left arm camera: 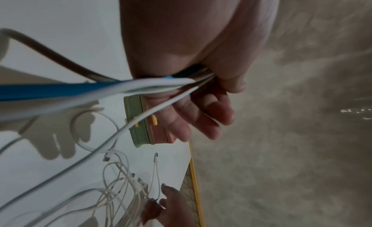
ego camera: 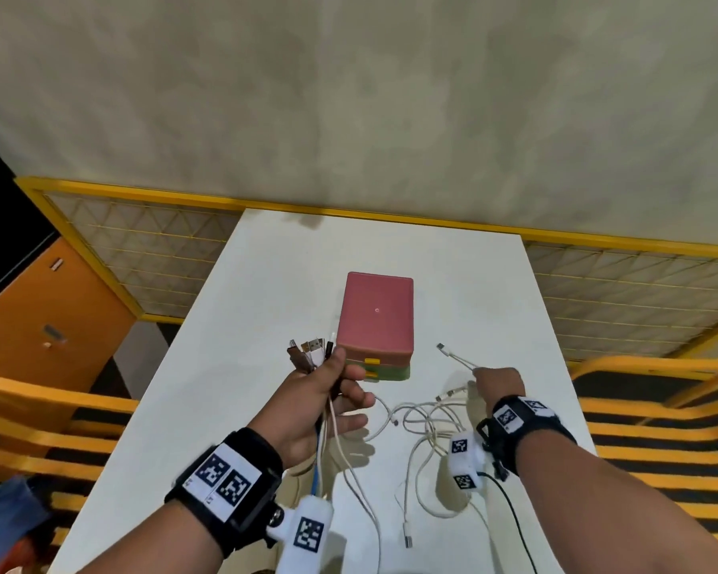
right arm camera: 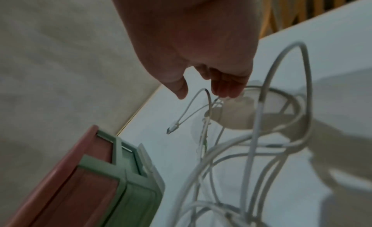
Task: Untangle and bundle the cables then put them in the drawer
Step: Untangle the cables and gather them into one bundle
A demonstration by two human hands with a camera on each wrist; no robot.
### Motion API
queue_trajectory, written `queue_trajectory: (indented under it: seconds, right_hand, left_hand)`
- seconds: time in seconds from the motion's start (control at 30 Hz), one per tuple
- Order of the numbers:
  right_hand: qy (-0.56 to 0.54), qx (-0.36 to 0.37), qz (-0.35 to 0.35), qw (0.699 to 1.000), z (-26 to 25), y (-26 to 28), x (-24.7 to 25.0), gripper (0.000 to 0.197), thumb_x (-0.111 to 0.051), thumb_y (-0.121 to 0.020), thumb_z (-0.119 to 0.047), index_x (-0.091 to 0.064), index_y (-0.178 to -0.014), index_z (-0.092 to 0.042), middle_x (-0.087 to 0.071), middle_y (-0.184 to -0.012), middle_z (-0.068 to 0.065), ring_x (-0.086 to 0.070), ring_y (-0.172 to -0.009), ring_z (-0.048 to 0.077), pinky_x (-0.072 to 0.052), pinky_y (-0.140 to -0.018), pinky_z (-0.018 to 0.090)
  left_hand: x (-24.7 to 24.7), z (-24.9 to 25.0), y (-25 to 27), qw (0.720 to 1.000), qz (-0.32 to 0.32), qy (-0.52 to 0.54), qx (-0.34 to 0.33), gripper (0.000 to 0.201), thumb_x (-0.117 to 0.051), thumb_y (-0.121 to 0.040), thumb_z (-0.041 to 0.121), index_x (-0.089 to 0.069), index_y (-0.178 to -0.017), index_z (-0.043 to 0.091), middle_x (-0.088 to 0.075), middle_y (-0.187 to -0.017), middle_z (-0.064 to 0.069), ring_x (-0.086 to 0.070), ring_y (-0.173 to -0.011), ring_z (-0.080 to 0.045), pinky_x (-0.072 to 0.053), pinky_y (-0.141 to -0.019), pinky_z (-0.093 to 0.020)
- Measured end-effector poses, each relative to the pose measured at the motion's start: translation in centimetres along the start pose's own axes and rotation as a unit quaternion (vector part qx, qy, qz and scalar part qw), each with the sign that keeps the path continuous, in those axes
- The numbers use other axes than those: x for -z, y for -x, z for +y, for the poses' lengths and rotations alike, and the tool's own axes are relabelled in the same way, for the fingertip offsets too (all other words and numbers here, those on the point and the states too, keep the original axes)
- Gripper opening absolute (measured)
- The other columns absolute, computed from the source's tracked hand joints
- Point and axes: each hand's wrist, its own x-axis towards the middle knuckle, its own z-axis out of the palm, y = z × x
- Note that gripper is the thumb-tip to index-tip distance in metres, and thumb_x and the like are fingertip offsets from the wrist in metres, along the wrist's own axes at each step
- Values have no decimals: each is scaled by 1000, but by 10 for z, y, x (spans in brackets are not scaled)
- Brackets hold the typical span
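My left hand (ego camera: 340, 379) is raised over the white table (ego camera: 266, 283) and grips a bundle of cable ends (ego camera: 309, 352); several plugs stick up out of the fist. In the left wrist view the bundle (left arm camera: 141, 85) of white cables and a blue one trails down from that hand (left arm camera: 201, 116). Just behind it stands the pink and green drawer unit (ego camera: 376, 316), with both yellow-handled drawers shut. My right hand (ego camera: 494, 381) reaches down to the loose white cable tangle (ego camera: 425, 420). Its fingertips (right arm camera: 223, 93) touch a cable while the thumb stands apart.
A yellow mesh fence (ego camera: 150, 242) runs behind and beside the table. An orange cabinet (ego camera: 38, 325) stands at the left. One white cable end (ego camera: 442, 347) lies right of the drawer unit (right arm camera: 96, 182). Another plug (ego camera: 408, 540) lies near the table's front edge.
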Motion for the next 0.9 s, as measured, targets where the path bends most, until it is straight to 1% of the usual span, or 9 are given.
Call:
queue_trajectory:
  seconds: [0.07, 0.13, 0.23, 0.33, 0.5, 0.6, 0.67, 0.8, 0.9]
  right_hand:
    - [-21, 3, -59, 998, 5, -8, -4, 18, -55, -94, -15, -58, -76, -14, -57, -81, 7, -53, -78, 24, -48, -74, 34]
    - [-114, -13, -109, 987, 3, -4, -5, 14, -54, -94, -8, -59, -81, -11, -54, -69, 4, -53, -63, 21, -48, -63, 32]
    - [-310, -41, -116, 943, -14, 24, -4, 17, -54, -94, -10, -59, -78, -9, -44, -58, 5, -45, -51, 19, -29, -49, 25]
    - [-354, 63, -135, 923, -35, 71, 2, 21, -52, -95, -24, -63, -84, -10, -42, -52, 1, -49, -53, 20, -33, -53, 29]
    - [-175, 338, -110, 918, -31, 157, 6, 18, -58, -94, -20, -70, -80, -21, -65, -59, -8, -61, -60, 11, -48, -61, 26]
    - [-23, 472, -109, 874, -19, 191, -2, 18, -53, -93, -33, -68, -84, -27, -70, -76, -11, -65, -70, 2, -53, -65, 26]
    - [42, 510, -84, 855, -10, 205, -7, 28, -42, -90, -45, -62, -85, -27, -67, -73, -8, -61, -67, 10, -51, -63, 35]
    - [98, 555, -53, 824, 3, 230, -13, 33, -35, -88, -48, -59, -84, -25, -64, -72, -1, -58, -68, 17, -47, -62, 41]
    - [99, 567, -49, 816, 11, 242, -16, 32, -39, -89, -47, -64, -90, -27, -66, -79, -6, -59, -74, 13, -48, -65, 36]
  left_hand:
    - [-5, 3, -8, 1000, -16, 1, 19, 39, -53, -97, 42, -68, -98, 5, -69, -71, -6, -75, -84, -25, -57, -83, -46]
    - [-10, 4, -16, 999, -30, -2, 36, 39, -54, -97, 40, -68, -106, 5, -74, -81, -7, -75, -91, -26, -58, -82, -46]
    - [-17, 4, -23, 997, -44, 8, 57, 40, -52, -99, 38, -66, -113, 4, -77, -97, -10, -75, -95, -27, -60, -79, -44]
    - [-21, 2, -26, 995, -70, 13, 69, 41, -48, -99, 40, -66, -115, 6, -76, -111, -11, -73, -102, -28, -60, -83, -45]
    - [-30, -3, -18, 994, -98, -10, 55, 42, -46, -99, 46, -70, -112, 14, -74, -116, -6, -70, -108, -24, -55, -92, -44]
    - [-32, -5, -7, 994, -103, 22, 39, 44, -46, -100, 40, -68, -118, 6, -73, -111, -11, -74, -89, -21, -60, -79, -39]
    - [-28, -7, 4, 992, -120, 26, 24, 47, -44, -100, 40, -64, -124, 5, -71, -121, -13, -72, -93, -21, -58, -81, -38]
    - [-17, -11, 27, 988, -139, 65, 5, 43, -56, -88, 38, -69, -113, 5, -69, -124, -19, -64, -117, -32, -45, -106, -47]
    - [-5, -12, 38, 987, -121, 107, -18, 35, -60, -85, 34, -72, -101, 5, -72, -110, -18, -67, -109, -32, -53, -93, -44]
